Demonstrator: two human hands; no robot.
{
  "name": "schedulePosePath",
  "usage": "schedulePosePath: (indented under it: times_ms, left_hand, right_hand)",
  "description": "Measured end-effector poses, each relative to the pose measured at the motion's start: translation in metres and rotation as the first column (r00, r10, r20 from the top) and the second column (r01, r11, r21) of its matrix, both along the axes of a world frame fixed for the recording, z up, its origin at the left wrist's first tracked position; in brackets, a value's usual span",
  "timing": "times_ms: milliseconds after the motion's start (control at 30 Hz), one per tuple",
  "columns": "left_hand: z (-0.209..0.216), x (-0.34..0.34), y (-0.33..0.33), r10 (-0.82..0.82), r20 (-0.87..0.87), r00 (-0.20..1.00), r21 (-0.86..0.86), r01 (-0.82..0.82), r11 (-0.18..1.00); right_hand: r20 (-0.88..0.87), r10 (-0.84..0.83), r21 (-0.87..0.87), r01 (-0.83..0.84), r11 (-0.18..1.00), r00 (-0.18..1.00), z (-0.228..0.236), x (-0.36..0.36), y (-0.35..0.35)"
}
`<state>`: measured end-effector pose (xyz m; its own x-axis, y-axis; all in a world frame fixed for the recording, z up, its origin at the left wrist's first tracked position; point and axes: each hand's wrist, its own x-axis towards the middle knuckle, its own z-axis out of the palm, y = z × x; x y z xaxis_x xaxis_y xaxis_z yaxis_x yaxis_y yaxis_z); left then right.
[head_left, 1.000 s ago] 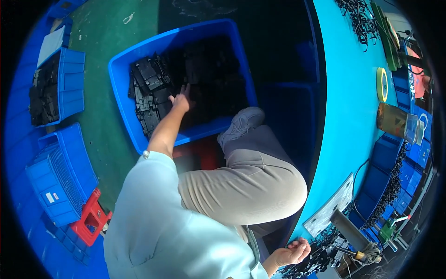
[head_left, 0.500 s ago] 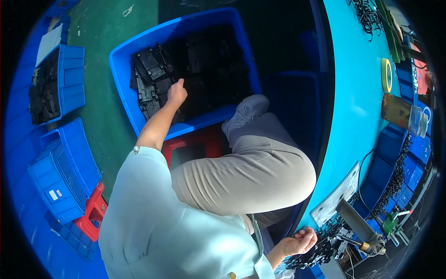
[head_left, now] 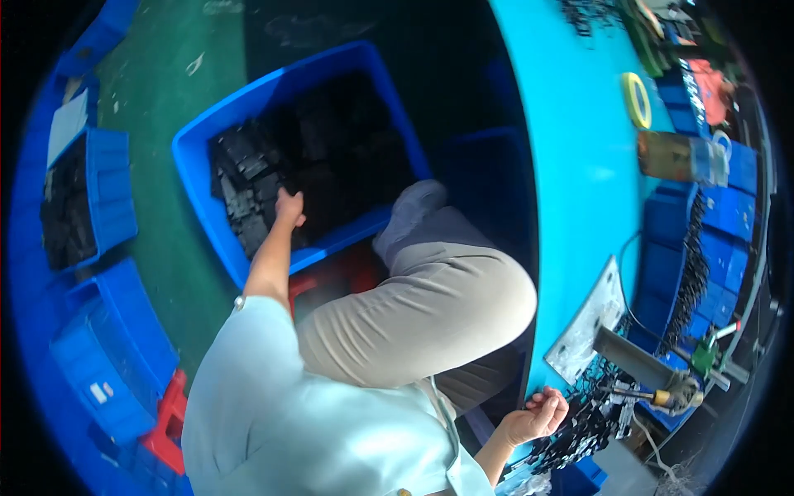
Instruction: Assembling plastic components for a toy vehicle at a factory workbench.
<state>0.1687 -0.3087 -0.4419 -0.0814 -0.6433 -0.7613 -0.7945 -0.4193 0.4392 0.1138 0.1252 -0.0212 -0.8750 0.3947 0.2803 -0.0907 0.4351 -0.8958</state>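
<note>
Against the green floor (head_left: 157, 165), black plastic parts (head_left: 246, 155) in a blue bin (head_left: 335, 245) lie just left of the nearer left hand (head_left: 289, 208), grip unclear; right hand (head_left: 538, 418) curled, hold unclear.

Left grip (head_left: 289, 208) blurry, shadowed black parts (head_left: 351, 124) indistinct

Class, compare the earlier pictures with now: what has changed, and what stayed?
The left hand, fingers spread at first, now has them drawn in over the dark parts in the blue bin; whether it grips one is unclear. The view shifted, bringing the turquoise table leftward in the picture. The right hand stays half-curled at the table's edge.
</note>
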Motion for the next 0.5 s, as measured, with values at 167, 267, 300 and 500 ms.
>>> schedulePosePath:
  times_ms: [167,267,300,500]
  left_hand:
    - [-0.004,0.001,0.009,-0.184,0.135,0.974,-0.305,0.217,0.927]
    - [0.036,-0.023,0.03,-0.127,0.191,0.973,-0.286,0.179,0.941]
    - [0.041,-0.025,0.035,-0.122,0.197,0.973,-0.294,0.178,0.939]
    - [0.009,-0.014,0.046,-0.308,-0.028,0.951,-0.373,0.276,0.886]
  right_hand:
    - [-0.027,0.07,-0.072,-0.072,0.995,0.997,0.0,0.0,-0.007]
    - [-0.015,0.062,-0.149,-0.063,0.987,0.998,-0.001,0.005,-0.001]
    - [-0.03,0.074,-0.171,-0.078,0.982,0.997,-0.001,0.007,0.001]
    - [-0.134,0.141,-0.345,-0.18,0.921,0.981,0.0,0.015,0.012]
